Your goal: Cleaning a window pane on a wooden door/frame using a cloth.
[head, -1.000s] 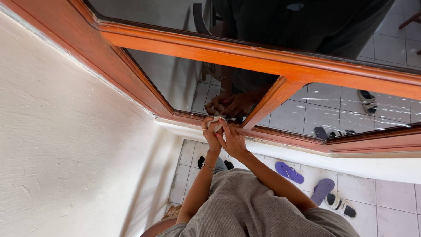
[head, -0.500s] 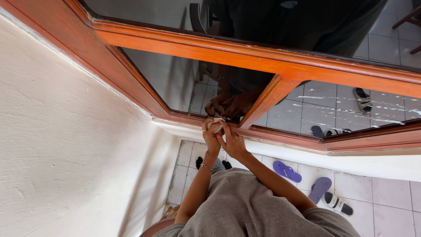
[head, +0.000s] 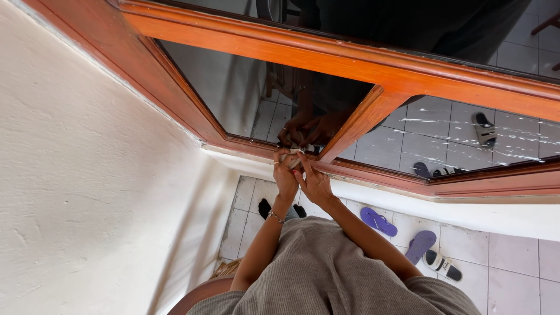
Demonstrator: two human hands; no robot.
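White plaster wall meets an orange wooden window frame (head: pixel 326 55). Against its bottom rail, the left hand (head: pixel 286 175) and right hand (head: pixel 314 182) both pinch a small pale cloth (head: pixel 293 158). Pressed between fingertips only, it could slip and drop to the tiled floor (head: pixel 466 239) below.

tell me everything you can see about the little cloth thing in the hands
The cloth is a small pale, crumpled wad, mostly hidden. The left hand and right hand pinch it together against the lower rail of the orange-brown wooden window frame, beside the slanted bar; the glass mirrors it.
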